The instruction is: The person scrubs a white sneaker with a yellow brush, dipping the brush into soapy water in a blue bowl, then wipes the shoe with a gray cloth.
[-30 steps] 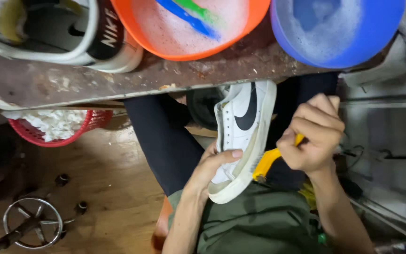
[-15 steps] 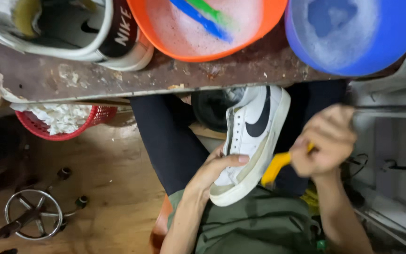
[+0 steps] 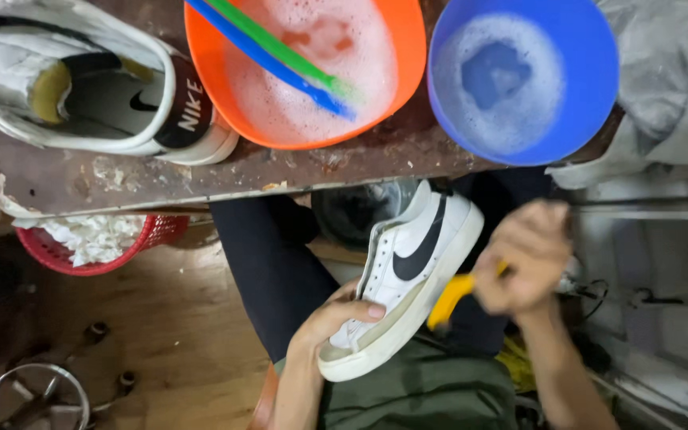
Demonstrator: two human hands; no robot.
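Shifted since earlier: right hand (image 3: pixel 525 259), blurred, swung its yellow brush (image 3: pixel 449 299) off the sole. Left hand (image 3: pixel 334 318) clamps white sneaker (image 3: pixel 404 279) over my lap. Scrubbing step; next, I judge, bristles back on sole.

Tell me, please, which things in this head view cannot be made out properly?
- Right hand: motion-blurred; its grip is unclear.
- Yellow-handled tool: its working end is hidden behind the white sneaker.
- Sneaker's toe: covered by the left hand.
- Second sneaker on the bench: cut off by the left and top edges.
- Grey cloth: cut off by the right edge.
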